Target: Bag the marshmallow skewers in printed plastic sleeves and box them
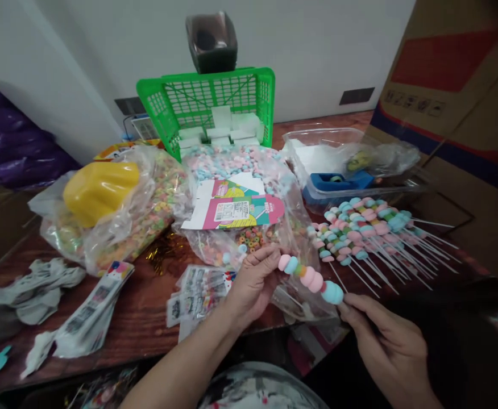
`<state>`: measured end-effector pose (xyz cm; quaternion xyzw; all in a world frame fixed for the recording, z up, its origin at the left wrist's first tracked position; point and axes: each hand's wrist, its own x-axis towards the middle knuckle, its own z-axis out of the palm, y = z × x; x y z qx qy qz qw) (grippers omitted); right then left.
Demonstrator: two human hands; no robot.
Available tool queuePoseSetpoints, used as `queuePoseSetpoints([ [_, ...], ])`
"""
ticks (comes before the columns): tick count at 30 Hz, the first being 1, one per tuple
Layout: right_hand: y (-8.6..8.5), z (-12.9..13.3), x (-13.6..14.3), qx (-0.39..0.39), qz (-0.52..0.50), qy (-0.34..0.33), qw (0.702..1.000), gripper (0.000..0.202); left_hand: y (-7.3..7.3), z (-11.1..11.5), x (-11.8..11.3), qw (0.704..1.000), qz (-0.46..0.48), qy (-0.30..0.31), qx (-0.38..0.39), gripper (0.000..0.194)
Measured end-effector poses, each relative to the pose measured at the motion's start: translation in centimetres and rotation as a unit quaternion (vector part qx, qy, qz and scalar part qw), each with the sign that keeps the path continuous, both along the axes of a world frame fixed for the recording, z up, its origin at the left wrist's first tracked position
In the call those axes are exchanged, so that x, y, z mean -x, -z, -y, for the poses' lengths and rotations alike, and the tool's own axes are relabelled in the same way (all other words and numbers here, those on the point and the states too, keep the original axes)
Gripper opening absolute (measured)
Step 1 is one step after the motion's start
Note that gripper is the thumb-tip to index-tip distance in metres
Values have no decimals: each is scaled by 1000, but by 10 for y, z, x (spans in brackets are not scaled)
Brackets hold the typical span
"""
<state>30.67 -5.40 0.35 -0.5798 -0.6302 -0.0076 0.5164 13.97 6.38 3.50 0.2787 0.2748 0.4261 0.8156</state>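
A candy skewer (312, 278) of pink, blue, yellow-green and orange pieces is stretched between my hands over the table's front edge. My left hand (260, 284) is closed in a pinch at its upper end, against the first pink piece. At the lower end my right hand (385, 335) pinches just below the blue piece; the stick there is hidden by the fingers. Right of my hands lies a heap of similar candy skewers (364, 227), white sticks pointing toward me. Beneath my left hand, an open plastic bag holds ring candies (253, 238) and pastel pieces.
Printed cards (240, 210) lie on the bag of pastel candies (232, 162). Behind stands a green basket (206, 76). A yellow bowl-like thing (102, 190) rests on bagged rings at left. Flat printed sachets (99, 307), a blue tape dispenser (338, 180) and a large carton (440, 113) surround the workspace.
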Motion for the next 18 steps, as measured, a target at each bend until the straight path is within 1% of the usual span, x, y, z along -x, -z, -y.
queuePoseSetpoints([
  [3, 5, -2, 17, -11, 31, -14, 999, 21, 9, 10, 14, 999, -5, -15, -28, 23],
  [7, 16, -1, 31, -1, 83, -33, 996, 26, 23, 22, 28, 995, -35, -82, -53, 25],
  [9, 20, 1, 35, 10, 106, -44, 993, 28, 29, 26, 34, 992, -52, -103, -57, 25],
  [11, 21, 1, 40, 14, 114, -52, 992, 27, 34, 29, 38, 989, -69, -113, -58, 24],
  [14, 20, 1, 46, 22, 99, -53, 993, 23, 39, 30, 42, 987, -95, -110, -71, 26],
  [16, 22, 2, 48, 30, 88, -45, 995, 21, 42, 29, 45, 980, -123, -110, -108, 28],
  [18, 25, 3, 49, 32, 90, -37, 995, 22, 44, 29, 48, 967, -168, -107, -161, 30],
])
